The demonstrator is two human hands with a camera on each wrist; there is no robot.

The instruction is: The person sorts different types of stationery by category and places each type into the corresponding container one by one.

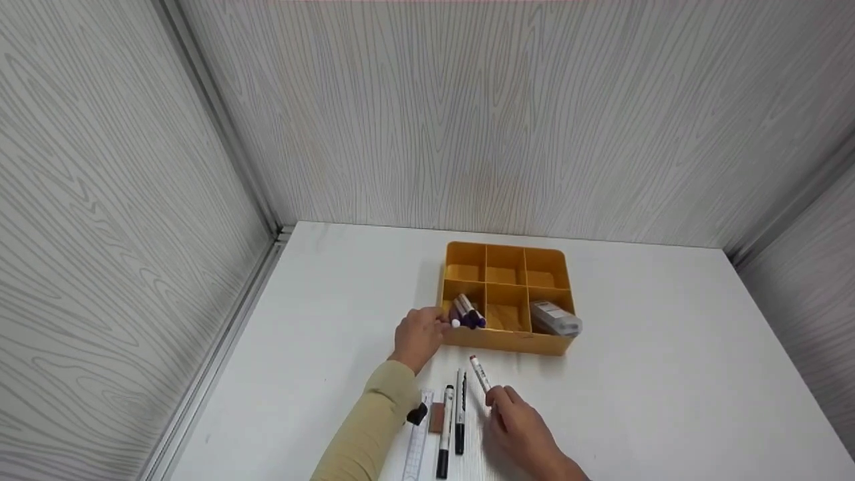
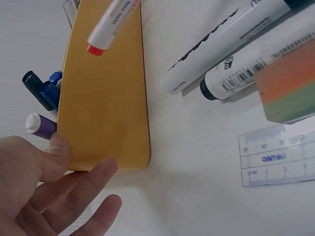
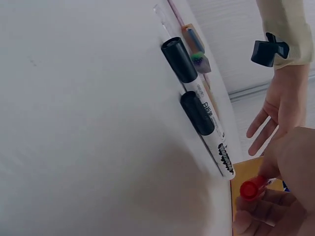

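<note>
At the front left corner of a yellow compartment box [image 1: 514, 342] is my left hand [image 1: 419, 334]; its thumb touches the front rim and its fingers spread along the side wall. Behind that thumb, several markers stand out of the front left compartment, one with a purple body and white end [image 2: 42, 126]. My right hand [image 1: 524, 427] holds a white marker [image 1: 479, 374] with a red end, pointed toward the box from in front of it. Its red cap [image 3: 250, 191] sticks out of the right fingers in the right wrist view.
Two white markers with black caps, one [image 1: 445, 431] left of the other [image 1: 461, 411], lie before the box. Beside them are an orange and green block [image 2: 288, 88] and a clear ruler [image 1: 417, 444]. A clear plastic case [image 1: 556, 318] fills the front right compartment. Panels enclose the table.
</note>
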